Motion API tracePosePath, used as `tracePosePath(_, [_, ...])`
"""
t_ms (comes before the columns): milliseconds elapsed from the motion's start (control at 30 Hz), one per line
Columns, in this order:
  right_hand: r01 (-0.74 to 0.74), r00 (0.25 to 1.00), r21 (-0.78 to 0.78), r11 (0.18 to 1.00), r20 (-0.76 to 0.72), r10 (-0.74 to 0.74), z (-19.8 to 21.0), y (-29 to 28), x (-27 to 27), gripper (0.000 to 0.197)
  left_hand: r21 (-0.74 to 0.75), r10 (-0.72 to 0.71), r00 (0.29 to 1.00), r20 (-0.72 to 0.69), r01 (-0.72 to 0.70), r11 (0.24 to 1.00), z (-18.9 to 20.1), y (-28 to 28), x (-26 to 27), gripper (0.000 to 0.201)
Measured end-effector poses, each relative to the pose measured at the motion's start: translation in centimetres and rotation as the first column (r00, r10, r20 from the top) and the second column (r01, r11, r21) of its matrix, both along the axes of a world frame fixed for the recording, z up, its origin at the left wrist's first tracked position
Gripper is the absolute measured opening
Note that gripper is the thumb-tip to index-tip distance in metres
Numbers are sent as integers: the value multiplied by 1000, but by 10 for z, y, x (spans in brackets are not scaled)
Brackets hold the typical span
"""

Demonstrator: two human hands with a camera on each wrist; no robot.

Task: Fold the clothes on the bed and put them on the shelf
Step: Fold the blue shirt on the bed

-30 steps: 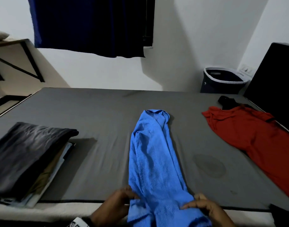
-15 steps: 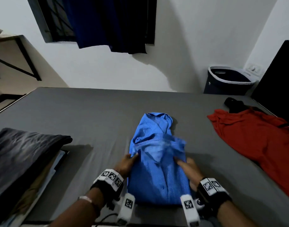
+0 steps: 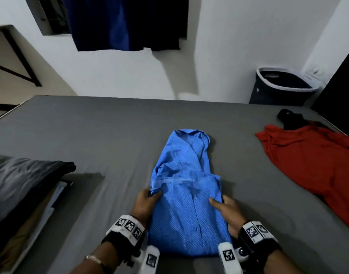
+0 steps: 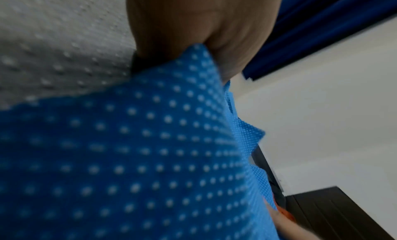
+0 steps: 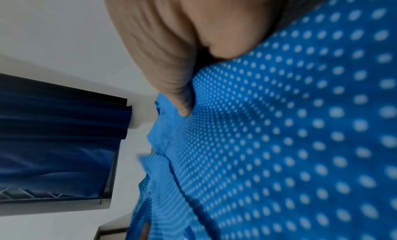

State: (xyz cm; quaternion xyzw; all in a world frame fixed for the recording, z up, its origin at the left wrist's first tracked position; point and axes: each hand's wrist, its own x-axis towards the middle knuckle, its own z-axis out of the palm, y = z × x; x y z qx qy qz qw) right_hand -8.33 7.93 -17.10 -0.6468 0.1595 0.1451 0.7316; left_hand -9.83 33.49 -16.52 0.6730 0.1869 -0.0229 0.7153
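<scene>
- The blue white-dotted button shirt point(image 3: 186, 204), a long narrow strip a second ago, now lies doubled mid-bed on the grey mattress sheet point(image 3: 90, 135), hem carried toward the collar.
- Left hand point(image 3: 145, 204) pinches the folded edge; right hand point(image 3: 227, 211) grips its side, apparently thumb on top.
- One more fold probably remains; the crumpled red garment point(image 3: 316, 165) waits unfolded.

A bedroom in a home: a wide bed point(image 3: 90, 135) under a grey sheet fills the room, with clothes point(image 3: 316, 161) lying on it. A dark curtain point(image 3: 126, 22) hangs at the window, and a laundry basket point(image 3: 278, 86) stands by the white wall point(image 3: 229, 46).
</scene>
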Motion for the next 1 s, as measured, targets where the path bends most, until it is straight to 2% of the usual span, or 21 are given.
tracePosePath(67, [-5,1000,-32,999,15,6,2,1,3,22,46,7,999,41,-9,999,-1,0,-2,44])
tracePosePath(100, [3,999,-40,999,33,-2,4,2,3,23,16,-16,999,49,15,1000,4,-1,-3,43])
tracePosePath(167, [24,997,-12,1000,68,-23,9,3,2,24,-58,-9,999,46,12,998,14,-4,-2,26])
tracePosePath(267, [45,997,19,999,63,-46,2,4,3,24,-118,-26,998,56,32,993,20,-4,5,16])
tracePosePath(300, [55,998,-2,998,44,-55,-2,3,4,23,-89,-26,998,51,30,996,20,-3,7,18])
tracePosePath(367, [57,998,-40,998,3,-57,-10,3,3,23,24,-57,998,6,57,998,6,2,12,41])
tracePosePath(400, [47,999,-55,997,-4,-47,-10,3,3,23,48,-68,998,-11,68,996,-2,5,13,45])
tracePosePath(500, [12,999,-100,995,43,-8,-5,1,5,22,131,-42,999,7,40,991,-3,5,12,33])
tracePosePath(567, [9,997,-146,989,81,2,-2,0,3,24,177,-47,998,28,42,983,0,2,10,32])
tracePosePath(633, [55,989,-249,967,147,-19,1,3,1,27,263,-37,998,55,21,964,-1,2,8,34])
tracePosePath(667, [104,971,-362,926,239,-15,2,5,1,30,348,-19,996,82,-10,937,-1,2,8,33])
tracePosePath(700, [166,937,-517,840,348,29,5,7,2,37,466,3,989,150,-74,882,1,1,8,36])
tracePosePath(733, [225,884,-651,725,449,128,9,8,2,45,593,-4,967,256,-153,790,3,0,8,39])
tracePosePath(767, [281,811,-722,632,530,246,17,10,1,52,683,-81,923,377,-217,698,9,-4,8,42])
tracePosePath(800, [277,746,-765,581,553,372,24,15,0,55,751,-209,873,440,-230,619,15,-9,7,44])
tracePosePath(833, [226,706,-821,525,509,492,31,21,0,58,823,-355,827,436,-206,529,20,-16,6,46])
tracePosePath(867, [153,682,-885,440,416,601,37,28,-2,61,895,-485,798,358,-146,421,17,-22,7,50])
tracePosePath(900, [53,675,-946,320,270,686,37,34,-2,65,952,-572,788,230,-62,298,14,-29,7,55])
tracePosePath(933, [-34,668,-982,184,114,735,34,38,-2,66,981,-609,789,76,49,185,9,-33,7,62])
tracePosePath(967, [-107,667,-991,87,-7,745,29,40,0,65,984,-615,787,-53,144,100,3,-34,9,69])
tracePosePath(1000, [-180,668,-983,32,-99,738,24,41,3,64,972,-608,780,-151,228,50,-4,-34,12,74])
